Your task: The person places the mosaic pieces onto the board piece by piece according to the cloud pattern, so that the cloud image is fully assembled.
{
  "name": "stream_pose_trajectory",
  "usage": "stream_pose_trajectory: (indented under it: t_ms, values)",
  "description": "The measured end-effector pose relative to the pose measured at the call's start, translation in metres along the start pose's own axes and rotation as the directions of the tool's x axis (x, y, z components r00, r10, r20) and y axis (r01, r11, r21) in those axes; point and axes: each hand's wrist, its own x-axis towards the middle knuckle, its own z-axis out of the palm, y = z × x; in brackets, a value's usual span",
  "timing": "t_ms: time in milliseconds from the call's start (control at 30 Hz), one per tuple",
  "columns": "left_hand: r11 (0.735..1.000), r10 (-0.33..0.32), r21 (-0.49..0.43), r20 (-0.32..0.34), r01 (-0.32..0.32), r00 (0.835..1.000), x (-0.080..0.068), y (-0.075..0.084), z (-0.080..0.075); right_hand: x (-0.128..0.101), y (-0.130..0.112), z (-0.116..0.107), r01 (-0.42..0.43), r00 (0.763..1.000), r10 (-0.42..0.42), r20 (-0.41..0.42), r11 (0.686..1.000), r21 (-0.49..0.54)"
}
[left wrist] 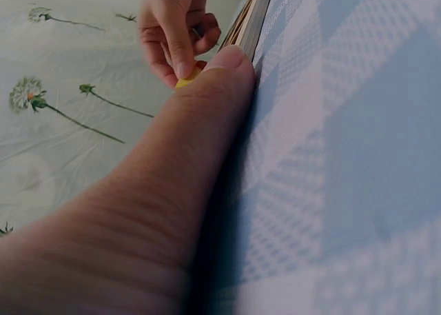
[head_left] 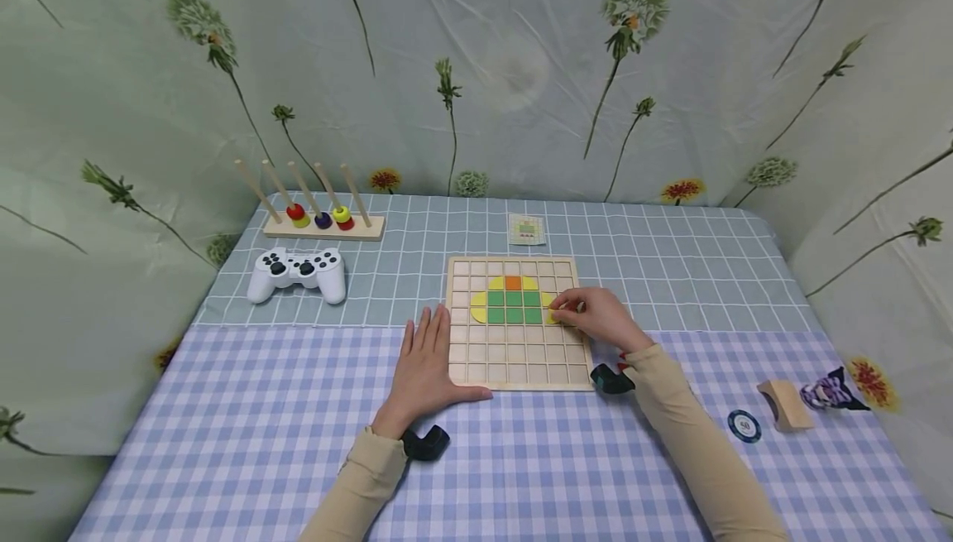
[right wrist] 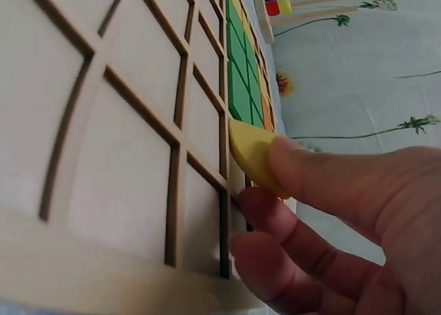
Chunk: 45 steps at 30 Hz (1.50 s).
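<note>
A square wooden grid board lies on the table, with green squares, an orange square and yellow rounded pieces set in its cells. My right hand pinches a yellow quarter-round tile between thumb and fingers, over a cell at the right end of the green rows. In the right wrist view the tile is tilted against the grid. My left hand lies with straight fingers along the board's left edge, its thumb by the near edge.
Behind the board lies a small pattern card. At the back left are a peg stand with coloured beads and a white game controller. Toward the right lie a poker chip, a wooden arch block and a purple-black figure.
</note>
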Motion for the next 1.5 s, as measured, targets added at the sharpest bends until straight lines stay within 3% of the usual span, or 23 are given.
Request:
stream_pose_trajectory:
  t_ms: [300, 833, 1033, 1233, 1500]
  values:
    - [1.0, 0.003, -0.003, -0.004, -0.003, 1.0, 0.0, 0.0, 0.0, 0.003, -0.005, 0.002, 0.0, 0.998, 0.002, -0.067, 1.0, 0.028]
    - [1.0, 0.005, 0.009, -0.015, -0.005, 1.0, 0.0, -0.001, 0.002, -0.002, -0.009, 0.007, -0.032, 0.994, 0.038, -0.102, 0.998, 0.06]
    - [1.0, 0.018, 0.003, -0.037, -0.018, 0.999, -0.001, -0.002, 0.002, -0.019, 0.004, -0.01, -0.042, 0.986, 0.05, -0.16, 0.998, 0.054]
    - [1.0, 0.007, 0.009, -0.015, -0.007, 1.0, 0.0, -0.002, 0.001, -0.047, 0.028, -0.037, -0.113, 0.964, 0.112, -0.239, 0.994, 0.012]
    - [1.0, 0.003, 0.002, -0.005, -0.003, 1.0, 0.001, 0.0, 0.003, -0.074, 0.048, -0.055, -0.204, 0.958, 0.182, -0.224, 0.976, -0.08]
